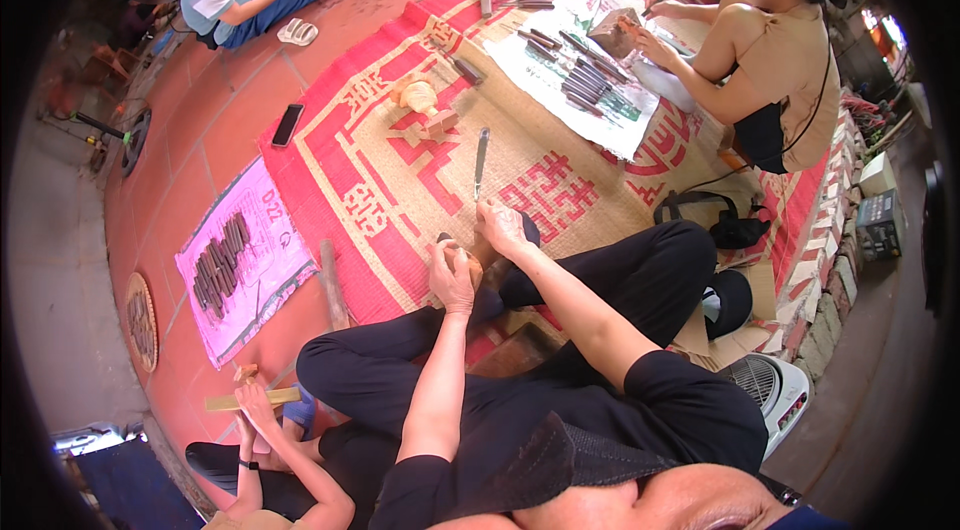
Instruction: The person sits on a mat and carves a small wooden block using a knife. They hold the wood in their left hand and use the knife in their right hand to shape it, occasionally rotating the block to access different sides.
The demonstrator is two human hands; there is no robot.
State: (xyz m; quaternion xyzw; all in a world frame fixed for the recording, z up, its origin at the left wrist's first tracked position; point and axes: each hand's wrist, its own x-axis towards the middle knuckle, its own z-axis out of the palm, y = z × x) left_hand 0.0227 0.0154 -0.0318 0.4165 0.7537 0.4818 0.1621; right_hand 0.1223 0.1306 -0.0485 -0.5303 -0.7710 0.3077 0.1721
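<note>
My right hand is closed round the near end of a long, narrow grey tool, which points away from me over the mat. It looks like a knife, but its exact kind is unclear. Just left and nearer, my left hand is wrapped round a small brown wooden piece, mostly covered by the fingers. A wooden block shows between both hands, in front of my crossed legs. Beyond them on the mat stand a pale turned wooden object and a dark short piece.
The red and tan mat spreads ahead. A phone lies at its left edge. Dark sticks rest on a pink sheet and a white sheet. Co-workers sit around, one close at lower left. A fan stands at right.
</note>
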